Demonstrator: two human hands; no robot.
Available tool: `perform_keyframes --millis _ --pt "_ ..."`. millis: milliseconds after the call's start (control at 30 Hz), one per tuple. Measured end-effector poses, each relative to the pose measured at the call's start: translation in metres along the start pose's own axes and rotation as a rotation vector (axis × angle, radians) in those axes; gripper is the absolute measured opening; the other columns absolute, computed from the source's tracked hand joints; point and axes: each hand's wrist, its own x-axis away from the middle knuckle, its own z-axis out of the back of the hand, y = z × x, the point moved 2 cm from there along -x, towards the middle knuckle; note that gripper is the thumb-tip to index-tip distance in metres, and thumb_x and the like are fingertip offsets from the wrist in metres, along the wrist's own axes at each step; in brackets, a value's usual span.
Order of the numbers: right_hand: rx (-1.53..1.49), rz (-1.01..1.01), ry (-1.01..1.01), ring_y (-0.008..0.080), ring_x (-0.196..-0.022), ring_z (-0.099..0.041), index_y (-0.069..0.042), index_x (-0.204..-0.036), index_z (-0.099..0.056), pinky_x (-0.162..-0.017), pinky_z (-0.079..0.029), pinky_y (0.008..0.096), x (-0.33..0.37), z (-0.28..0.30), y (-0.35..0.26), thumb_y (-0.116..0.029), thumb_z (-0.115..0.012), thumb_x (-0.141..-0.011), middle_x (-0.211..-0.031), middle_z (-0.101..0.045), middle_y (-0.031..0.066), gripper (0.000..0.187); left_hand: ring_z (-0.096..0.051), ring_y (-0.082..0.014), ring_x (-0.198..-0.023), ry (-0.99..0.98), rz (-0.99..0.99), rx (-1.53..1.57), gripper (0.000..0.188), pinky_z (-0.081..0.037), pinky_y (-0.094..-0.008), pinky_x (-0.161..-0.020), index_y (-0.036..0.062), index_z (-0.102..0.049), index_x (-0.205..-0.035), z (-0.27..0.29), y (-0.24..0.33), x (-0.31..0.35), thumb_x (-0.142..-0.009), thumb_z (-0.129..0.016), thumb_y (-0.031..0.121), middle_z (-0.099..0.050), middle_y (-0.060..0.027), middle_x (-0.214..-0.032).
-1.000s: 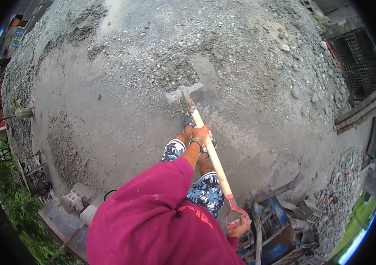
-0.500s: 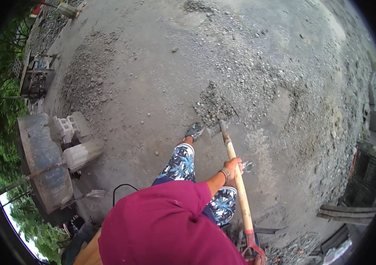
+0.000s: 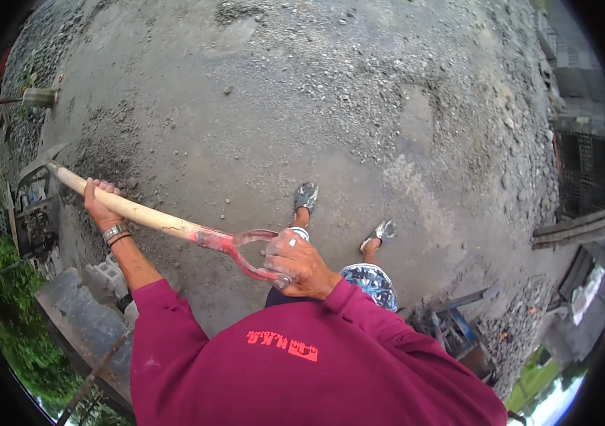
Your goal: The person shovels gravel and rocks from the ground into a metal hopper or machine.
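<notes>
A shovel [image 3: 146, 213] with a pale wooden shaft and a red metal D-shaped handle lies across my front, held raised above the ground. My left hand [image 3: 104, 204] is wrapped round the shaft near the blade end, arm stretched out to the left. My right hand [image 3: 299, 263] is closed on the grip of the D-shaped handle in front of my body. The grey metal blade [image 3: 42, 160] is at the far left, tilted almost edge-on. I make out no gravel on it, though its face is mostly hidden.
Loose gravel [image 3: 359, 78] spreads over the grey ground ahead and to the right. At left stand a large worn metal tub [image 3: 86, 312], hollow blocks [image 3: 108, 275] and dark machinery [image 3: 33, 220]. Wooden boards [image 3: 574, 228] and a dark mesh panel [image 3: 583, 170] are at the right edge.
The shovel has swung from in front of my feet up to the far left. The dark heap of gravel at its blade no longer shows. My right hand has come into view on the handle.
</notes>
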Motion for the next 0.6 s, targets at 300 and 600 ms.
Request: perform_keyframes --millis 300,600 --pt "-0.558 -1.03 0.808 0.0134 -0.06 -0.062 -0.001 -0.087 -0.06 -0.057 -0.05 0.0266 0.232 0.1 0.017 -0.009 -0.073 -0.078 -0.071 -0.064 0.0055 0.018 -0.049 -0.0138 -0.052 -0.062 0.45 0.087 0.02 -0.044 -0.0321 -0.052 0.0143 -0.049 -0.077 -0.147 -0.269 0.137 -0.086 -0.065 0.022 -0.048 0.0012 -0.061" --pt "-0.253 -1.234 1.511 0.0167 -0.042 -0.053 0.005 -0.11 -0.056 -0.042 -0.046 0.0281 0.538 0.192 -0.123 -0.015 -0.065 -0.083 -0.062 -0.058 0.0096 0.035 -0.055 -0.0227 -0.056 -0.212 1.441 -0.226 0.018 -0.05 -0.0446 -0.054 0.0099 -0.049 -0.085 -0.206 -0.661 0.551 -0.082 -0.063 0.02 -0.051 -0.0069 -0.066"
